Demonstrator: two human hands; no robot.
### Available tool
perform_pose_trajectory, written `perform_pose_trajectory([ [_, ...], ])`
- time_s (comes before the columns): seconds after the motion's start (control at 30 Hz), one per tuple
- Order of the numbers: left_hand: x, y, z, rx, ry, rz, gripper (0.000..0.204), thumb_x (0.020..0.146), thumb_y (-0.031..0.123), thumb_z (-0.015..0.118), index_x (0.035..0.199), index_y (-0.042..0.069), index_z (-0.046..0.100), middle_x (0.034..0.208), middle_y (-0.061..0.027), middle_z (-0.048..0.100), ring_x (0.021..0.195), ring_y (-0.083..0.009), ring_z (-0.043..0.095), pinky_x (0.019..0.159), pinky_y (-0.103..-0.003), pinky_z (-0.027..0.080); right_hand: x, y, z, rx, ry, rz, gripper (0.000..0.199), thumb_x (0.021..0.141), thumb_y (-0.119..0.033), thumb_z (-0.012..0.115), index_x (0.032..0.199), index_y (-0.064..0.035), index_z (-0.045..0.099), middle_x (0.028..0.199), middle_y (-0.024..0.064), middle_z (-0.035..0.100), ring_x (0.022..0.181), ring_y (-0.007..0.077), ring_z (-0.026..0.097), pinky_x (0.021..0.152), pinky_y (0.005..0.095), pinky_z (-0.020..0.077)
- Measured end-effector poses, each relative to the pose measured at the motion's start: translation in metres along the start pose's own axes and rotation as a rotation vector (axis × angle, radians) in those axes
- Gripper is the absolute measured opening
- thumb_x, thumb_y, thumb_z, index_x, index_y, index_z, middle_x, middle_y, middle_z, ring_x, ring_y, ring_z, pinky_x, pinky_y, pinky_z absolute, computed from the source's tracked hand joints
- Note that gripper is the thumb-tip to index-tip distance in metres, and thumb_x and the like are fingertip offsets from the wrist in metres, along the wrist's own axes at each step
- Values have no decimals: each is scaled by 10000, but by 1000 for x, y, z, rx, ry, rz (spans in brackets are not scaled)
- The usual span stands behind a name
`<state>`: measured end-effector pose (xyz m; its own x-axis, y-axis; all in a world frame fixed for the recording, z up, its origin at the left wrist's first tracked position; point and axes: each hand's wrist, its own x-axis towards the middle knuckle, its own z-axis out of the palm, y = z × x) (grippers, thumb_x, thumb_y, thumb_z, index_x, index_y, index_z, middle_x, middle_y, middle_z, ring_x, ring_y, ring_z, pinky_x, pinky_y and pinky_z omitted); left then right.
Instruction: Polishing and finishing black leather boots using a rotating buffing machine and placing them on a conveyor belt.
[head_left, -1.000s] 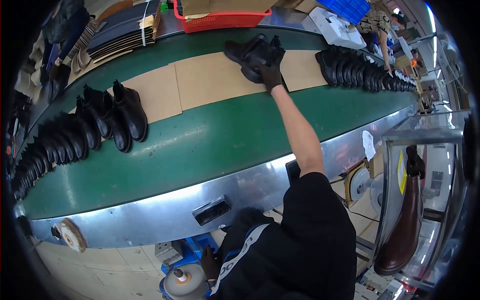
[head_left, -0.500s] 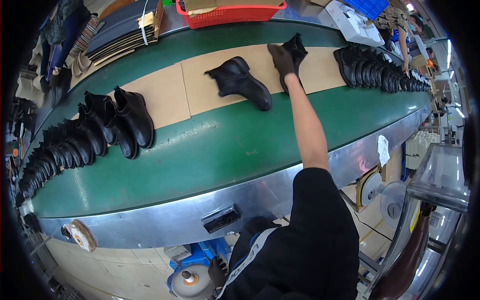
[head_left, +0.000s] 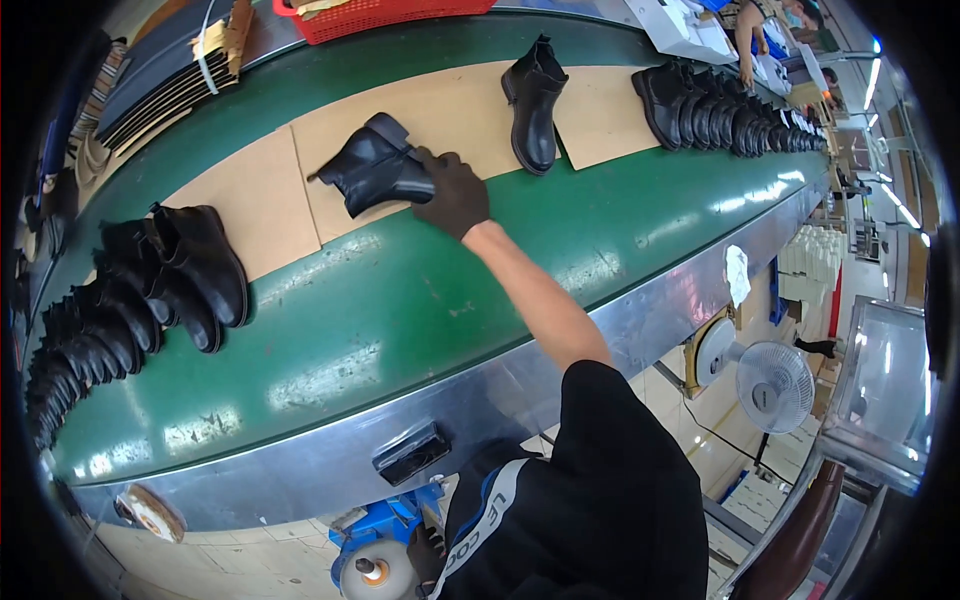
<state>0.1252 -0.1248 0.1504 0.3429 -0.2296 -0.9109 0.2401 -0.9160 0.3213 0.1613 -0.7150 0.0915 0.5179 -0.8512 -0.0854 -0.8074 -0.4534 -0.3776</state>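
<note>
— Where's the boot?
— The gloved right hand (head_left: 455, 192) has its grip clamped on the black leather ankle boot (head_left: 375, 172), tilted on brown cardboard (head_left: 440, 120) atop the green conveyor table (head_left: 400, 300).
— Anything nearby?
— A second upright boot (head_left: 533, 105) beside it, boot rows (head_left: 140, 290) left. The left hand (head_left: 428, 550), probably low, is unclear.

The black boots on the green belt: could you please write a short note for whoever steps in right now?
Right hand, dark-gloved, grips the heel end of a black ankle boot lying tilted on a cardboard sheet.
Left hand: out of view.
Second boot stands upright and apart on the next sheet.
Rows of boots wait at the left and right of the green belt.
Done: one boot stood up. Left: the gripped boot is not upright.
</note>
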Motion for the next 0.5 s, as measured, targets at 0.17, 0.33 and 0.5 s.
perform_pose_trajectory([
  [0.17,-2,18,-9,448,-68,363,262,713,71,579,936,11,456,891,-112,605,714,-198,629,540,-298,502,38,83,-18,658,180,36,674,544,-359,719,1093,-16,531,1003,181,561,915,304,556,836,366,432],
  [0.33,7,91,-15,231,-225,-150,434,872,286,452,1192,-6,439,1098,-192,545,936,-254,570,812,-329,444,60,124,-2,164,432,248,811,588,-351,707,1212,49,377,1110,271,487,1004,354,506,861,394,409],
  [0.5,37,126,-29,229,89,-33,418,882,311,437,1148,-9,477,1064,-174,556,904,-261,565,793,-354,445,68,80,10,406,350,385,721,701,-280,538,1272,55,252,1136,306,454,1051,404,462,913,422,355],
])
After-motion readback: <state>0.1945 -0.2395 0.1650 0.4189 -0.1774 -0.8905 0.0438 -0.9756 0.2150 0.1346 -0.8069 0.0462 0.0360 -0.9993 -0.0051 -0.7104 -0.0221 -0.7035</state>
